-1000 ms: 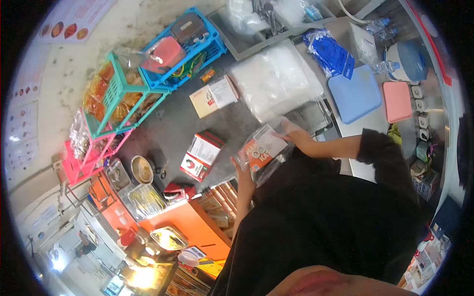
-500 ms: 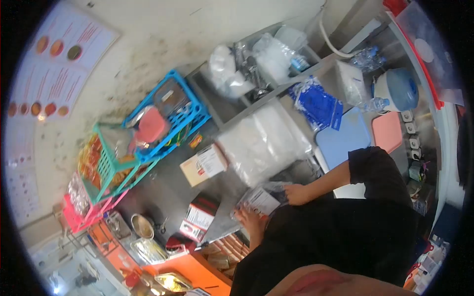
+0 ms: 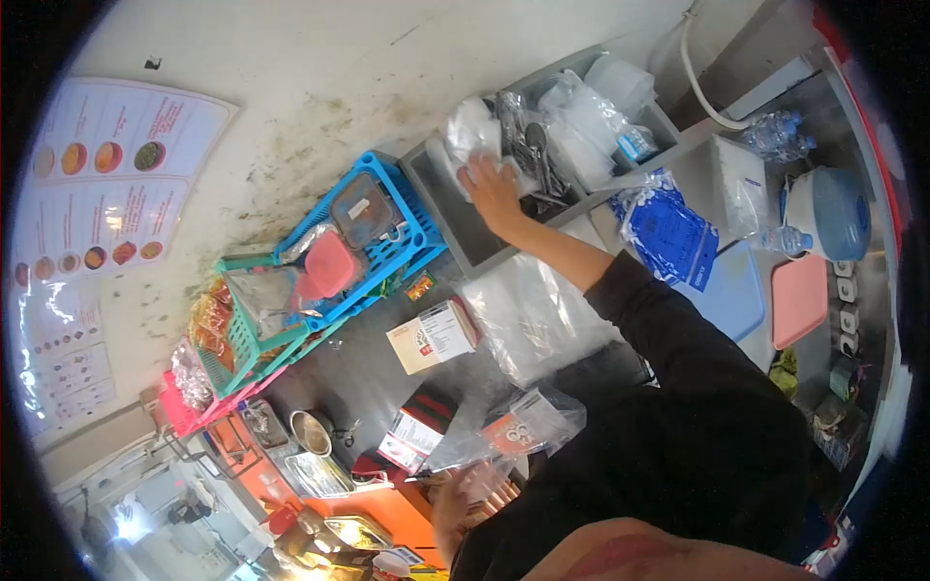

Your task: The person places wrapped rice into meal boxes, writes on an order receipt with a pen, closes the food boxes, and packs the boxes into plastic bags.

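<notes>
My right hand reaches into the grey divided bin against the wall. Its fingers are spread over a white plastic-wrapped bundle, whose contents I cannot make out. Black plastic cutlery lies in the compartment beside it. Low in the view, my left hand is blurred and partly covered by film, gripping the edge of a clear plastic bag. An orange and white printed panel shows on or through this bag, close to my body.
A stack of clear bags and two cardboard boxes lie on the metal counter. Blue and green baskets stand left. To the right are a blue glove packet, blue and pink boards, and a drinks jug.
My right hand has left the plastic bag and moved up into the grey bin. The left hand has shifted down toward the counter's near edge, and the bag has turned. The view has shifted.
</notes>
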Tool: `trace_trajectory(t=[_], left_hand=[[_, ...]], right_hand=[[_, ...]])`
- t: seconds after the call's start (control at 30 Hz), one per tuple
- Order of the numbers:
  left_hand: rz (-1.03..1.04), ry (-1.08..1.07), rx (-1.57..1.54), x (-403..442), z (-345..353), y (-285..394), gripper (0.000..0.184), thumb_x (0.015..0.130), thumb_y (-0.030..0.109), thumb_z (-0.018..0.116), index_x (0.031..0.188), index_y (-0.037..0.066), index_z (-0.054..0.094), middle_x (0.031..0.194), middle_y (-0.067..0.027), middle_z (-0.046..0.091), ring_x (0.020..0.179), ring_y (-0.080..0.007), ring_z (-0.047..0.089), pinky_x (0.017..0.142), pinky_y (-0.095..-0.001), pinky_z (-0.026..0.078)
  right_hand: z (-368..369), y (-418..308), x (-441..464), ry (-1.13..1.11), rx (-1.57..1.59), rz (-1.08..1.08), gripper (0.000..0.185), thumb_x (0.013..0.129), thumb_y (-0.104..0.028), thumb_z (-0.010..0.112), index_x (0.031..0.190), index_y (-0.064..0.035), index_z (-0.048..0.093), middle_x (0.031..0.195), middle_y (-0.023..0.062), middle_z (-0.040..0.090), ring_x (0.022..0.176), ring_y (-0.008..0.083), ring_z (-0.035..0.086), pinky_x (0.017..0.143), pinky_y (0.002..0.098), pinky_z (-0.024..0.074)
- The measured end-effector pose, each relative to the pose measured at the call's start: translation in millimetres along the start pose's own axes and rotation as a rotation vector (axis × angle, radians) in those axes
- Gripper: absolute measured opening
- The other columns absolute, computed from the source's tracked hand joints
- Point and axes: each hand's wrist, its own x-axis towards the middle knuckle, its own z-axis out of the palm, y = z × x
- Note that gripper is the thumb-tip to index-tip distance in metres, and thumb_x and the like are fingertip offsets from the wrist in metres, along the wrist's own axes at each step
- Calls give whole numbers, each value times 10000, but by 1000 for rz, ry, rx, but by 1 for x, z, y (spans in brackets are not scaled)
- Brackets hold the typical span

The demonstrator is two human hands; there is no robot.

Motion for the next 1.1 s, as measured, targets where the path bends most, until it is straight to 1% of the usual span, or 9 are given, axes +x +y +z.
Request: trace_trajectory(t=[0.03, 0.17, 0.23, 0.4, 0.5, 0.6, 0.9, 1.0, 1.1], left_hand=[[287, 180, -137, -25, -9, -6, 592, 746, -85, 480, 1329, 19, 468, 1376, -193, 453, 1318, -311, 373, 1076, -388, 312], [356, 801, -17, -20, -7, 183, 397, 847, -59, 434, 1235, -28, 510, 1296, -112, 508, 1162, -210, 494, 998, -322, 380], [544, 836, -189, 34, 18, 251, 363, 866, -16, 476, 1227, -28, 511, 1262, -112, 525, 1080, -192, 543, 962, -306, 410], [646, 173, -525, 228, 46, 359, 558, 955, 359, 538, 1361, -2, 411, 1348, -174, 473, 1170, -222, 516, 946, -322, 429], [611, 309, -494, 281, 38, 406, 499, 912, 323, 620, 1272, -4, 510, 1223, -149, 570, 1035, -177, 570, 844, -286, 452], [684, 320, -349, 290, 30, 420, 253, 826, 155, 721, 1028, 18, 656, 896, -33, 677, 812, -85, 595, 741, -238, 447], [777, 302, -128, 289, 5, 406, 118, 815, 128, 729, 821, 30, 663, 732, 41, 611, 623, -23, 457, 553, -204, 310], [686, 399, -328, 290, 5, 411, 136, 808, 131, 736, 769, 57, 629, 687, 45, 590, 600, -22, 458, 527, -194, 293], [832, 335, -461, 303, 4, 404, 191, 812, 142, 736, 721, 82, 580, 651, 54, 555, 582, -21, 442, 513, -189, 283]], right_hand=[[14, 6, 1, -88, 129, 62, 353, 716, -155, 704, 1052, -110, 607, 1109, 97, 523, 1056, 308, 506, 760, 387, 474], [-38, 38, 16, -144, 678, 219, 302, 708, -127, 726, 988, -53, 643, 1008, 118, 576, 944, 303, 580, 773, 379, 478], [-65, 45, 19, 11, 868, 244, 196, 733, -71, 705, 912, -22, 642, 934, 121, 593, 857, 302, 597, 744, 368, 477], [-96, 40, 9, 117, 943, 288, 182, 797, -43, 673, 969, 6, 637, 942, 135, 568, 847, 311, 575, 714, 360, 463], [-91, 39, 0, 129, 858, 166, 221, 808, -46, 651, 1021, 7, 631, 981, 132, 541, 861, 306, 548, 742, 375, 453], [-82, 39, -7, 69, 797, 131, 246, 835, -76, 617, 1064, 13, 622, 999, 124, 517, 855, 300, 521, 764, 394, 439], [-61, 47, -7, -88, 1312, 443, 289, 946, -173, 442, 1001, 34, 637, 1065, 117, 519, 827, 234, 528, 760, 340, 424], [-64, 50, -3, -119, 1478, 563, 323, 958, -242, 439, 1085, -42, 658, 1051, 80, 528, 833, 181, 527, 730, 298, 443], [-64, 59, -1, -246, 1540, 715, 342, 960, -278, 443, 1213, -141, 629, 1044, 45, 531, 834, 140, 516, 690, 261, 458]])
